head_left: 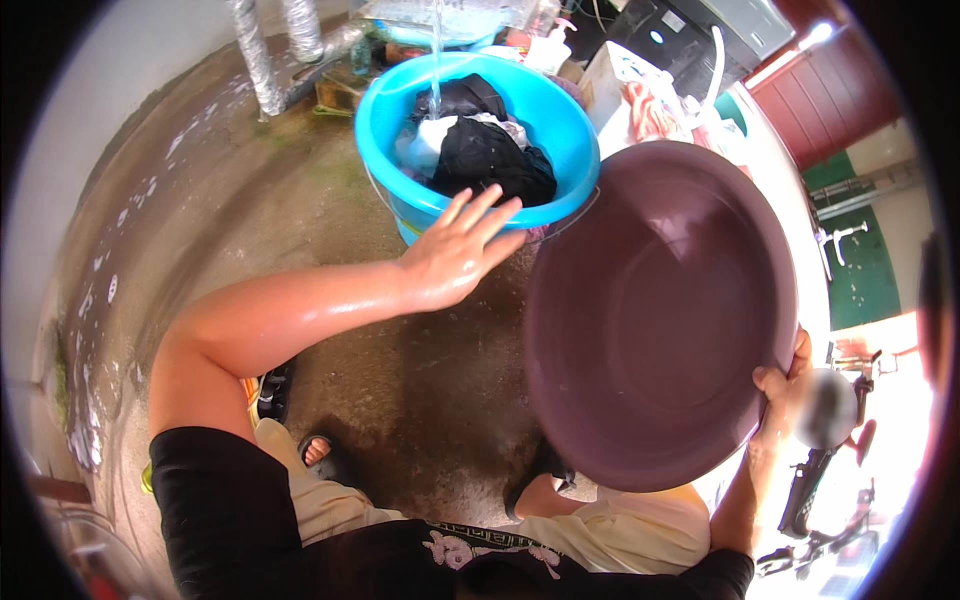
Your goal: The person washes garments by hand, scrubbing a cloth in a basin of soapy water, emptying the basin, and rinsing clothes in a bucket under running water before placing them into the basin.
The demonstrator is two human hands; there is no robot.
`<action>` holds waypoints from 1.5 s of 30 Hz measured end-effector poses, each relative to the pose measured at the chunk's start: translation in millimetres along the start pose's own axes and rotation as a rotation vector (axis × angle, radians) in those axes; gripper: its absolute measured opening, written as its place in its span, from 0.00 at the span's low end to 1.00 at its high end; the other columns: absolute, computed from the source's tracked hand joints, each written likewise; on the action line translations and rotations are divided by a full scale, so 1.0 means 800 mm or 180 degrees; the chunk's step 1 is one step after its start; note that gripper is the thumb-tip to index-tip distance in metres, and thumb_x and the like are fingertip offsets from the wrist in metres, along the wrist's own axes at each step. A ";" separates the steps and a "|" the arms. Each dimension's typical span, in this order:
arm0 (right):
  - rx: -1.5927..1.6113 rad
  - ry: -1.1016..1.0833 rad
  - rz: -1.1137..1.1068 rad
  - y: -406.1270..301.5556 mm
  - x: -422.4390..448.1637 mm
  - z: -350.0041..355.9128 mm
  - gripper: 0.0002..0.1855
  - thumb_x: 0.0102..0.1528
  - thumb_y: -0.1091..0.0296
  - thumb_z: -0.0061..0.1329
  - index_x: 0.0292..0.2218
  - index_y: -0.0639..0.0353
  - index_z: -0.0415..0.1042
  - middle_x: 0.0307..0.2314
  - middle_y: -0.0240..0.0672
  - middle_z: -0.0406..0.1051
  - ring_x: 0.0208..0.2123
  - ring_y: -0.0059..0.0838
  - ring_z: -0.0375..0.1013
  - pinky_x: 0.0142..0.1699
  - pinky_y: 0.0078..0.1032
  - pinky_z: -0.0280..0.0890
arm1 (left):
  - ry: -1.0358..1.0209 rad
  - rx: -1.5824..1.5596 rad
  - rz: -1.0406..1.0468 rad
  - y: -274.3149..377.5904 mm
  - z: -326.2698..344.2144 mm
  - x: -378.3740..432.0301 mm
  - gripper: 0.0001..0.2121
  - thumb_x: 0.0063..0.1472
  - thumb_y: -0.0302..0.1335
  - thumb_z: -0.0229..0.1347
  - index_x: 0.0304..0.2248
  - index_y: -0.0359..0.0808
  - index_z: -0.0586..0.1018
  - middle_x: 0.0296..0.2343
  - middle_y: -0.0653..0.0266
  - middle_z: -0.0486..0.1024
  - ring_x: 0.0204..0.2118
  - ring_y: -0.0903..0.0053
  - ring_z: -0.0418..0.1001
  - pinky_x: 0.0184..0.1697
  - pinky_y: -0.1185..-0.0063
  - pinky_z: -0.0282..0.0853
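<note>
My left hand (457,251) is spread in front of the near rim of a blue plastic bucket (577,150), fingers apart and holding nothing; whether it touches the rim I cannot tell. Water (435,60) runs in a stream into the bucket, onto black clothes (487,161) and a white cloth (433,142). At the right, my right hand (784,386) grips the rim of a large purple-brown plastic basin (675,322), its thumb inside and its fingers partly hidden behind. The basin is tilted, its hollow inside facing me, and shows no contents.
Foil-wrapped pipes (259,60) stand at the back left, beside a wall. A pump bottle (550,49), a pink striped cloth (649,112) and a dark appliance (664,45) are behind the bucket. The concrete floor (420,375) looks wet. A bicycle (817,480) is at the far right.
</note>
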State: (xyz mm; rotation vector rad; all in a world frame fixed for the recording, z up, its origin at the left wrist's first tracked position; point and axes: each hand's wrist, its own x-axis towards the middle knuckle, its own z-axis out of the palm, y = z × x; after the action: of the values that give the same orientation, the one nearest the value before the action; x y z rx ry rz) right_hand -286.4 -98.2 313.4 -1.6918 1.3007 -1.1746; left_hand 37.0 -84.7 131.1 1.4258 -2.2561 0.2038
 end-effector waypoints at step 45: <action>-0.1547 -0.2414 0.1431 0.065 -0.031 0.123 0.24 0.52 0.51 0.42 0.44 0.59 0.60 0.41 0.38 0.62 0.45 0.29 0.58 0.48 0.29 0.53 | -0.0529 -0.5001 -0.5107 -0.145 -0.067 -0.399 0.03 0.45 0.28 0.52 0.23 0.40 0.75 0.23 0.64 0.70 0.24 0.78 0.68 0.27 0.79 0.68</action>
State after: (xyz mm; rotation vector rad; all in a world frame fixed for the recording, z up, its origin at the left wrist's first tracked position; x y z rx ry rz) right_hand -214.0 -88.3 225.4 -1.7660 1.3948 0.0788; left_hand 269.8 142.9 19.5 1.5310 -0.2048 -1.6739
